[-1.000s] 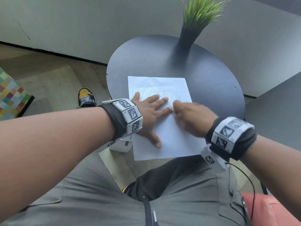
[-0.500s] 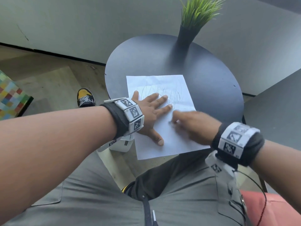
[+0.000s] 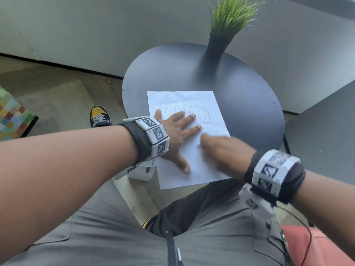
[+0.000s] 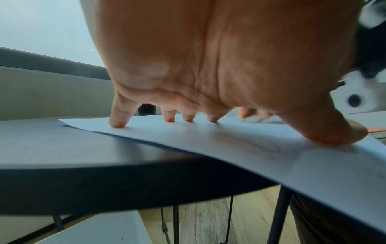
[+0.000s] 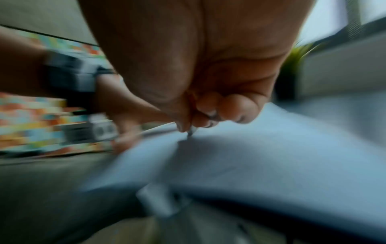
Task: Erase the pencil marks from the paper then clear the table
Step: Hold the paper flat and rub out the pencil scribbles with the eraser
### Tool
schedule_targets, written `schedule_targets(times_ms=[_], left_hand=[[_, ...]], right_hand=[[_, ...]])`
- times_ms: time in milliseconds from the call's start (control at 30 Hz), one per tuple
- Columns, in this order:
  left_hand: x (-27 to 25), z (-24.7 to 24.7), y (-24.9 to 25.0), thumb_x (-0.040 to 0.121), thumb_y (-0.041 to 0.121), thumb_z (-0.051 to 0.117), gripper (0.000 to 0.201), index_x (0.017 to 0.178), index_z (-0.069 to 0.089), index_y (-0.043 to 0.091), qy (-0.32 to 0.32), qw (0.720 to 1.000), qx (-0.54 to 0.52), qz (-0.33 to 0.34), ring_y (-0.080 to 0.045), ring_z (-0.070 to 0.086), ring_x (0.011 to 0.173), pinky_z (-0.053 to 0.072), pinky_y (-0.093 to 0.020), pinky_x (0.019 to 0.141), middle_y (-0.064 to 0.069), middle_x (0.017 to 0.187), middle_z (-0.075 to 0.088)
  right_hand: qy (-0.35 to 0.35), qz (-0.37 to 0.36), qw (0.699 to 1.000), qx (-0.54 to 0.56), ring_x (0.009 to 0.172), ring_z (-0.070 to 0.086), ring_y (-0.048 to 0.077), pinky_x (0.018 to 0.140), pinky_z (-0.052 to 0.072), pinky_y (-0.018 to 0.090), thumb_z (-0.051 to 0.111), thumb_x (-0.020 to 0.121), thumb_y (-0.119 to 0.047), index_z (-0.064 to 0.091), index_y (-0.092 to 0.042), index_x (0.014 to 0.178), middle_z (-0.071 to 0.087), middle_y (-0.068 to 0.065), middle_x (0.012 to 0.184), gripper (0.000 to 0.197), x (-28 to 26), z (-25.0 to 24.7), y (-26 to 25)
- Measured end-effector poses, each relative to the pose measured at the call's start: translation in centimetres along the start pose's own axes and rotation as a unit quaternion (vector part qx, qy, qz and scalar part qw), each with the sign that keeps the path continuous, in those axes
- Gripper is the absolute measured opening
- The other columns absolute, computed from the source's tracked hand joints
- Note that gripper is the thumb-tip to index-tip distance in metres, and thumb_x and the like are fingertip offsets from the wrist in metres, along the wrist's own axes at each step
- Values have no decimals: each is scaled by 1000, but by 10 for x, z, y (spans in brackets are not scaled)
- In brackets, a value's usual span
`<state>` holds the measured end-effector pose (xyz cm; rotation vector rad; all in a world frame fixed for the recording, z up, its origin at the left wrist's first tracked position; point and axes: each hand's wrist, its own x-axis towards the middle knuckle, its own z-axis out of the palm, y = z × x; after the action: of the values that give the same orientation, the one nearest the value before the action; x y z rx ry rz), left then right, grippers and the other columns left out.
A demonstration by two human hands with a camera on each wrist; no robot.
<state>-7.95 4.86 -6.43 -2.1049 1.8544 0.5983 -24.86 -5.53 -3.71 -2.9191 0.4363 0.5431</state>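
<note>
A white paper (image 3: 192, 100) with grey pencil scribbles (image 3: 203, 112) lies on the round dark table (image 3: 240, 96), its near end hanging over the edge. My left hand (image 3: 178, 135) lies flat on it with spread fingers (image 4: 119, 120) pressing it down. Just right of it, my right hand (image 3: 221, 148) is blurred with motion. Its fingertips pinch a small eraser (image 5: 192, 130) whose tip touches the paper (image 5: 271, 148). More pencil loops (image 4: 261, 148) show near my left thumb.
A green plant in a dark vase (image 3: 219, 43) stands at the table's far side. A white box (image 3: 142, 171) sits on the floor under my left wrist. A shoe (image 3: 99, 116) and a colourful block (image 3: 13, 116) lie to the left, a red cushion (image 3: 307, 246) at the lower right.
My right hand has slid a little toward me along the paper while rubbing. The left hand has stayed flat in place.
</note>
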Motion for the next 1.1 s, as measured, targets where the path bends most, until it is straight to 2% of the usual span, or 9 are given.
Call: schedule_targets(times_ms=[67,200,367,500,667,800,900,1000,1100], left_hand=[[-1,1,0,58,96,53,134,156,-17,37,-1,1000,6,0,-23,-18,152,6,-74,112,6,164,-26],[0,0,0,58,97,52,134,156,-16,38,3,1000,-2,1,-23,-18,153,7,-74,112,6,164,-25],[-1,0,1,59,95,54,134,156,-17,37,3,1000,3,0,-22,-18,153,6,-74,112,6,164,-26],[-1,-1,1,59,95,54,133,156,-17,38,1,1000,0,1,-22,-18,153,6,-74,112,6,164,-26],[-1,1,0,57,96,53,135,156,-17,37,3,1000,4,3,-23,-18,153,7,-74,112,5,164,-26],[0,3,-1,55,97,53,136,157,-14,36,9,1000,-6,3,-22,-17,153,7,-74,112,6,165,-23],[-2,-4,-1,57,96,55,128,158,4,36,9,1000,-22,10,-22,-9,154,8,-72,113,7,167,-11],[-4,-19,-3,62,96,47,96,138,44,38,57,998,-24,17,-25,27,141,23,-61,112,5,154,29],[1,-27,-5,65,90,55,89,138,45,40,109,994,-8,2,-24,35,135,32,-52,108,3,150,34]], right_hand=[[-35,-48,998,10,83,51,26,68,35,33,43,99,-30,38,-17,103,53,0,93,14,-7,7,-13],[39,118,992,35,80,57,34,71,49,40,38,99,-40,39,-17,97,61,11,95,23,13,-10,33],[-11,5,1000,23,81,51,29,67,36,34,37,101,-36,34,-19,99,49,0,90,18,1,0,-4],[42,145,987,44,81,56,36,72,49,40,39,100,-38,41,-13,101,61,15,98,25,23,-15,29],[-23,33,999,34,87,57,36,69,42,37,37,100,-34,37,-16,110,59,13,99,21,10,3,-16],[30,182,981,56,84,57,36,77,51,43,39,98,-39,41,-17,101,60,15,100,23,25,-15,29],[38,191,976,94,83,58,32,77,51,42,42,97,-42,43,-21,99,61,9,95,21,24,-17,43],[24,141,979,143,79,60,24,74,52,39,47,96,-44,42,-26,98,63,2,89,19,17,-9,37],[-3,102,981,164,75,59,12,66,46,31,52,94,-47,46,-28,98,61,-8,82,20,12,-7,34]])
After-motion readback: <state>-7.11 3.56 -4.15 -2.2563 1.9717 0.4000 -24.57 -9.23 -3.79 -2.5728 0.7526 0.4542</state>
